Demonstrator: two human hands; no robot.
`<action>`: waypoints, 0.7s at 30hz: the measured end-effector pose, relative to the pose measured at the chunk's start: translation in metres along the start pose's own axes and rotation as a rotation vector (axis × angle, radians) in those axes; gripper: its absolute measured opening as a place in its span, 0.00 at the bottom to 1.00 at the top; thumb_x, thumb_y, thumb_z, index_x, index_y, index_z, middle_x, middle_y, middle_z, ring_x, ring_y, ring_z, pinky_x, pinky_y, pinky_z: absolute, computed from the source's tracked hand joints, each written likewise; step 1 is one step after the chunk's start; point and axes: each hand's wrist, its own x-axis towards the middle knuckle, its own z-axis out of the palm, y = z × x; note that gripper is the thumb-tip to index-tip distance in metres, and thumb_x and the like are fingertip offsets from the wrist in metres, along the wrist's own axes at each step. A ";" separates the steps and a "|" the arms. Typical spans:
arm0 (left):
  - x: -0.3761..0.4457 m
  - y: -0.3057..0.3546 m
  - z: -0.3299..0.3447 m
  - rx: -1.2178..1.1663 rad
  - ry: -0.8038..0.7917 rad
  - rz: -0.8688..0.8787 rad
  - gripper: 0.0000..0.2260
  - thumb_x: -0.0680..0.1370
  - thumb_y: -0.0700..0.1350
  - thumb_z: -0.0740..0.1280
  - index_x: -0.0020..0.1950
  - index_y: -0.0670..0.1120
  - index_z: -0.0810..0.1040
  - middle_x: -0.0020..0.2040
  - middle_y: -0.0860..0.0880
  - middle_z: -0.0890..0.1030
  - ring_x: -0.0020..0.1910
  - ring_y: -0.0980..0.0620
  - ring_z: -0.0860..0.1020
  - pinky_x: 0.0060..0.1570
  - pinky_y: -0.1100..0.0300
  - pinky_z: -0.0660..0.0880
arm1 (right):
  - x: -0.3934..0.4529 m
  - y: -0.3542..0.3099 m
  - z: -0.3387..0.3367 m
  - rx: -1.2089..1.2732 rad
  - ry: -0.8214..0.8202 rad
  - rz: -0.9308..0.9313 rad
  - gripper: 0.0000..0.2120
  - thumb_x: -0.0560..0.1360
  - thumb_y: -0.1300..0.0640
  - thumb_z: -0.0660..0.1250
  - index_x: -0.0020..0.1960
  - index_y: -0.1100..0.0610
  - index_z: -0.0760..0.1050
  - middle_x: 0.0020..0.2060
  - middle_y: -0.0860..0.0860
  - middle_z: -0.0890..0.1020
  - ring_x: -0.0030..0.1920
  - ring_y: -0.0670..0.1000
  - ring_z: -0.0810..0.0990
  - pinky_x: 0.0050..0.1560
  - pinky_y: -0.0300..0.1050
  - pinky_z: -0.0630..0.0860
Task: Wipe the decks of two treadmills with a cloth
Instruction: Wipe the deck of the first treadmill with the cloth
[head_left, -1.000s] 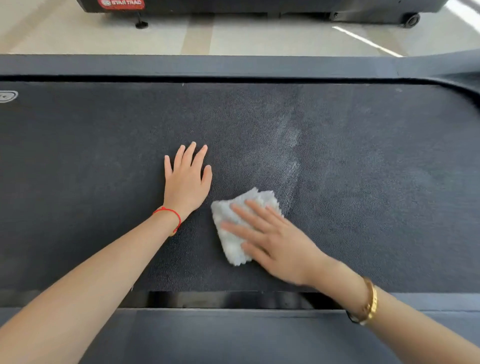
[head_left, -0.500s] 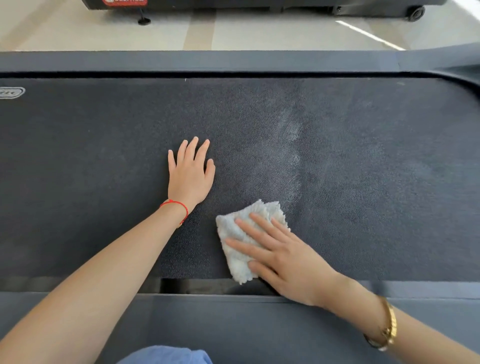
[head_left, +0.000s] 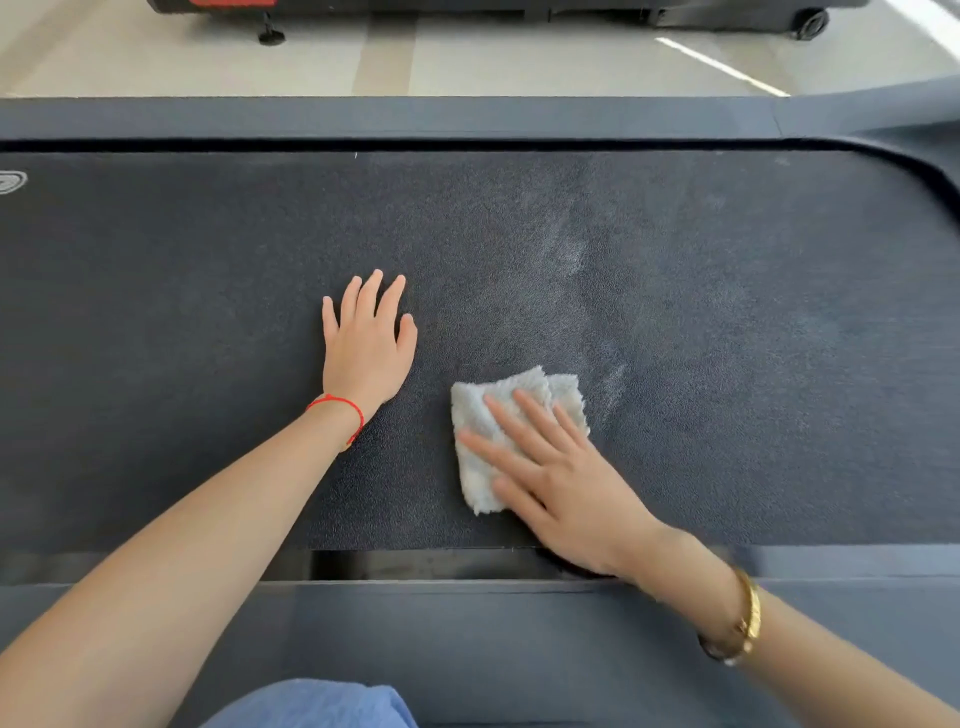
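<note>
I see my right hand (head_left: 566, 499) pressing flat, fingers straight, on the fluffy white folded cloth (head_left: 498, 431); my left hand (head_left: 366, 348) rests open-palmed on the dark textured treadmill deck (head_left: 727, 338).

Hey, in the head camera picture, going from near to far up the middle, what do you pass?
Blue clothing → near side rail → white cloth under the right hand → dusty smear on the belt → far side rail → pale floor → second treadmill.
</note>
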 end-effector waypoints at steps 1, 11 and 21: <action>0.000 0.000 0.000 0.002 0.002 0.002 0.23 0.84 0.50 0.54 0.79 0.49 0.60 0.79 0.46 0.59 0.79 0.45 0.55 0.77 0.40 0.48 | -0.004 0.001 -0.001 0.016 -0.004 -0.029 0.23 0.84 0.45 0.47 0.79 0.39 0.49 0.80 0.43 0.49 0.80 0.51 0.40 0.78 0.49 0.37; 0.000 0.000 -0.001 0.000 -0.016 -0.004 0.23 0.84 0.50 0.53 0.79 0.50 0.59 0.80 0.47 0.59 0.79 0.46 0.54 0.77 0.40 0.47 | 0.090 0.089 -0.033 0.022 0.102 0.482 0.24 0.84 0.46 0.46 0.80 0.41 0.50 0.80 0.49 0.47 0.80 0.55 0.41 0.77 0.54 0.36; 0.000 -0.001 0.001 0.018 0.004 0.000 0.23 0.84 0.50 0.54 0.79 0.49 0.60 0.79 0.46 0.59 0.79 0.45 0.55 0.77 0.40 0.49 | 0.015 0.023 -0.004 -0.007 0.023 -0.008 0.24 0.84 0.46 0.48 0.79 0.40 0.51 0.80 0.44 0.50 0.80 0.51 0.42 0.78 0.47 0.37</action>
